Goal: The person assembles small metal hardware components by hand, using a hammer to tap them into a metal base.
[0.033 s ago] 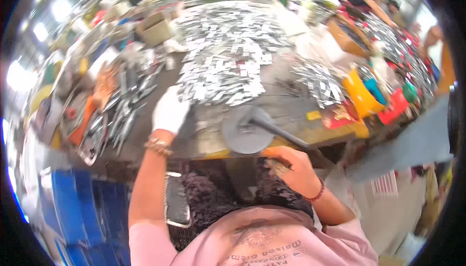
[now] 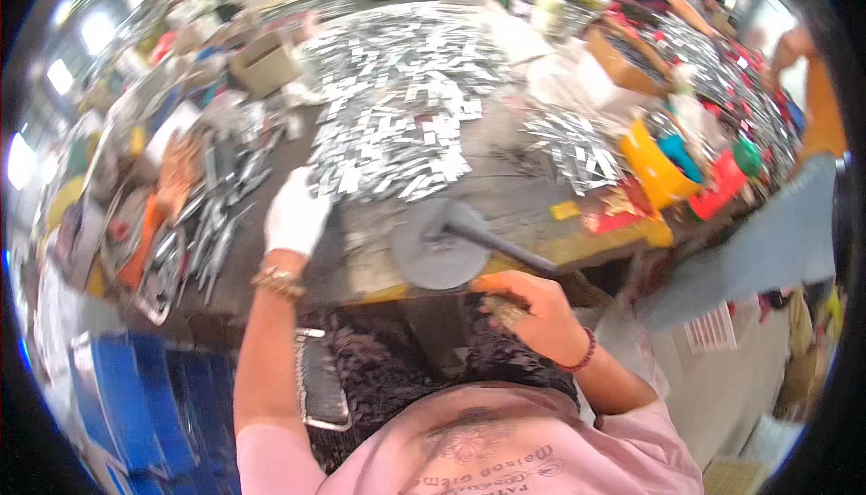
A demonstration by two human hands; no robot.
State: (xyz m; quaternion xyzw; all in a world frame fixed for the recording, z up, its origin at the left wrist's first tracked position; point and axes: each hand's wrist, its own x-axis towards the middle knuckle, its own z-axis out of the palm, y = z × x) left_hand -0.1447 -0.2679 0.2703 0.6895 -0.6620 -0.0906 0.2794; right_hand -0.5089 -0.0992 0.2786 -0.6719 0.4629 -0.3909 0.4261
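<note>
My left hand (image 2: pixel 299 213), in a white glove, reaches over the dark workbench. Its fingers stretch out to the left near edge of a wide pile of thin silvery metal strips (image 2: pixel 397 98); no strip shows in them. Bare and curled, my right hand (image 2: pixel 538 319) is at the bench's front edge, closed round something small and tan (image 2: pixel 505 313) that I cannot make out. Between the hands stands a round grey plate (image 2: pixel 424 265). Across it lies a dark tool like a hammer (image 2: pixel 496 243), its handle slanting to the right.
Long metal tools (image 2: pixel 216 193) and orange gloves (image 2: pixel 171 179) crowd the bench's left. To the right are a smaller heap of strips (image 2: pixel 577 152), a yellow container (image 2: pixel 658 166) and a red one (image 2: pixel 720 195). A blue crate (image 2: pixel 135 396) stands below left. Other people work at the far right.
The whole scene sits slightly further left in view. Against the bench, both hands keep nearly the same place and pose.
</note>
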